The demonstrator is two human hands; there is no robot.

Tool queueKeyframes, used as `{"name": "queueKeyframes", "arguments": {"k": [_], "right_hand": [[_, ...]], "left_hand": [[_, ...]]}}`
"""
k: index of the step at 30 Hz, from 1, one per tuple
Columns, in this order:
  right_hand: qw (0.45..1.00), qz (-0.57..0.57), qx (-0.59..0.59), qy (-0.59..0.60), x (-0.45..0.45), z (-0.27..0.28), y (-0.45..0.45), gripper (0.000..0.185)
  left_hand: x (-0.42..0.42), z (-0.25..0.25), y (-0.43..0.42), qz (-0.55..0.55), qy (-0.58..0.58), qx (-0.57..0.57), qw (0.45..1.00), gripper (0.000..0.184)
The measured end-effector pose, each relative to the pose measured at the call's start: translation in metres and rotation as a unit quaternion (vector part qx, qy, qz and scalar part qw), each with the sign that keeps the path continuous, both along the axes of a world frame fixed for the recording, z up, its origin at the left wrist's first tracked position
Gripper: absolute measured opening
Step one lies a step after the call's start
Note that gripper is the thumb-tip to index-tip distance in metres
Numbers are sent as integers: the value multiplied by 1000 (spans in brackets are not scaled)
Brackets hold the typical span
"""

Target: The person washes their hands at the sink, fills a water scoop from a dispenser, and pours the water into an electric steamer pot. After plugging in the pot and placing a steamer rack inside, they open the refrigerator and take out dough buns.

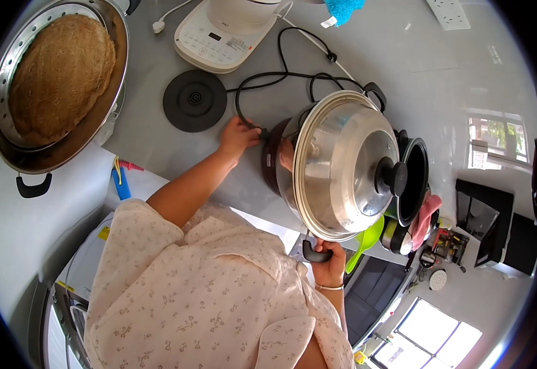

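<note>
A large steel pot (pixel 288 132) with a shiny domed lid (pixel 348 166) stands on the counter, its black lid knob (pixel 394 177) facing right. Wrapped round the pot's near black handle (pixel 316 252) is my right hand (pixel 328 263), closed. Just left of the pot, my left hand (pixel 239 139) has its fingers closed on the end of a thick black cord (pixel 244 115). A dark maroon appliance (pixel 271 161) shows partly behind the pot, close to those fingertips; the pot hides most of it. The pot's side mirrors part of a hand.
A round black kettle base (pixel 194 100) lies left of the cord. Behind it stands a white appliance (pixel 214 40) with a control panel. A brown loaf-like slab (pixel 64 77) sits in a wide pan at left. Right of the pot are a black pot (pixel 415 181) and a green spoon (pixel 367 240).
</note>
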State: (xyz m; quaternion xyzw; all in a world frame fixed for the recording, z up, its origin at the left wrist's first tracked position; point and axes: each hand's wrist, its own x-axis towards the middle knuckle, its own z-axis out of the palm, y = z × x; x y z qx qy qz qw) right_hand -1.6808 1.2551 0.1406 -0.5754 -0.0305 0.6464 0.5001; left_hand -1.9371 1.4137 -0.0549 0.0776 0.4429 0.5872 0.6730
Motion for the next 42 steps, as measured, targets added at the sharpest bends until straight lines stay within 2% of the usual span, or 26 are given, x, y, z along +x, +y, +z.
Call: {"name": "queueKeyframes", "arguments": {"k": [2, 4, 7, 11, 13, 14, 16, 17, 19, 22, 23, 24, 26, 29, 32, 35, 38, 39, 42], "right_hand": [[1000, 13, 7, 10, 3, -2, -1, 23], [1000, 19, 9, 2, 3, -3, -1, 22], [1000, 25, 15, -6, 2, -3, -1, 21], [998, 46, 29, 10, 11, -9, -4, 18], [991, 71, 67, 90, 19, -17, -7, 26], [991, 70, 73, 91, 2, -3, -2, 26], [1000, 23, -16, 13, -29, 28, 4, 42], [1000, 18, -9, 14, -26, 28, 1, 42], [989, 79, 99, 78, -12, 26, -10, 57], [982, 48, 152, 98, 37, -3, -17, 56], [986, 17, 158, 45, 33, 2, -8, 62], [981, 39, 188, 43, 59, -12, -5, 69], [983, -31, 179, -6, 60, -12, 20, 76], [967, -41, 248, 48, 58, -26, 58, 76], [976, -75, 203, 31, 53, -43, 76, 71], [963, -71, 222, 131, 52, -56, 76, 64], [967, -92, 215, 96, 57, -78, 74, 58], [967, -123, 186, 121, 59, -82, 72, 55], [968, -169, 146, 115, 44, -68, 74, 55]], "left_hand": [[1, 0, -1, -10, 19, 10, 1000, 28], [8, -7, 3, -38, 152, 25, 987, 32], [18, -7, 1, -9, 120, 25, 992, 32], [14, -5, 3, -39, 108, 15, 993, 32], [12, -3, 4, -56, 141, 20, 988, 29], [9, -1, 3, -57, 143, 27, 988, 29], [4, 4, -2, -88, 95, 16, 991, 25], [0, 7, -2, -92, 98, 22, 991, 25], [-8, 13, -1, -112, 54, -52, 991, 19], [-12, 11, 4, -140, 70, -52, 986, 22], [-10, 8, 6, -155, 74, -43, 984, 22], [-7, 3, 9, -151, 68, -56, 985, 23], [-2, -13, 14, -159, 67, -64, 983, 24], [-2, -24, 18, -158, 36, -69, 984, 25], [-5, -9, 19, -164, -1, -108, 980, 23], [-5, 8, 16, -168, 35, -97, 980, 21], [-5, 23, 17, -187, 64, -82, 977, 22], [-6, 28, 16, -201, 86, -85, 972, 23], [-4, 29, 12, -212, 116, -90, 966, 26]]}}
